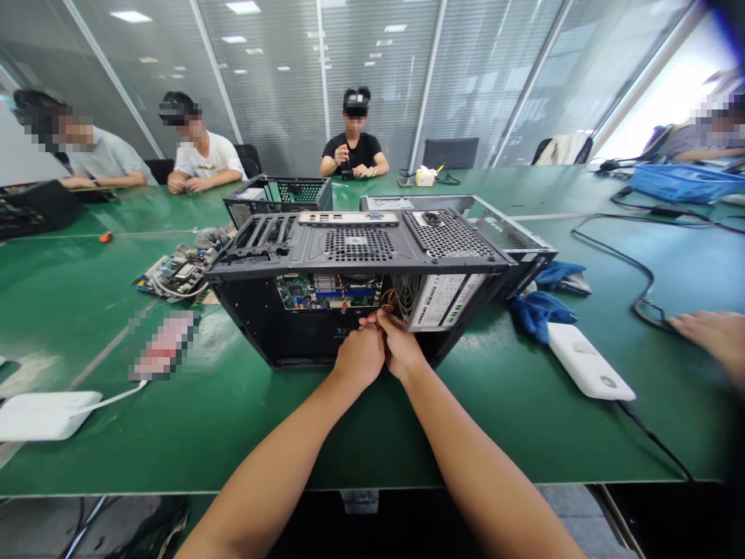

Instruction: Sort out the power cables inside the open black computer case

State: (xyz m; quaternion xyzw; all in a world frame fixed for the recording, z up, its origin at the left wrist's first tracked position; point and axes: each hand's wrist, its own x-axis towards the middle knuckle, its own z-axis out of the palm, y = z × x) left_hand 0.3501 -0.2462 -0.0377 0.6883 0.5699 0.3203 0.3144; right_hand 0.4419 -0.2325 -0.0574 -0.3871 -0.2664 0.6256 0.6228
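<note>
A black computer case (308,248) lies before me on the green table, its open side facing me. Inside, the motherboard (303,293) shows at the back, and the power supply (445,301) with its white label and fan sits at the right. Both hands meet at the opening, just left of the power supply. My left hand (362,353) is closed with its fingers on thin red and yellow power supply cables (385,299). Pressed against it, my right hand (403,345) pinches the same cables. The cable ends are hidden by my fingers.
Behind stand more computer cases (279,194). Left lie a circuit board (180,272), a blurred phone and a white power bank (46,415). Another white power bank (590,361) and blue gloves (544,310) are right. A co-worker's hand (713,338) rests at the right edge; several people sit around.
</note>
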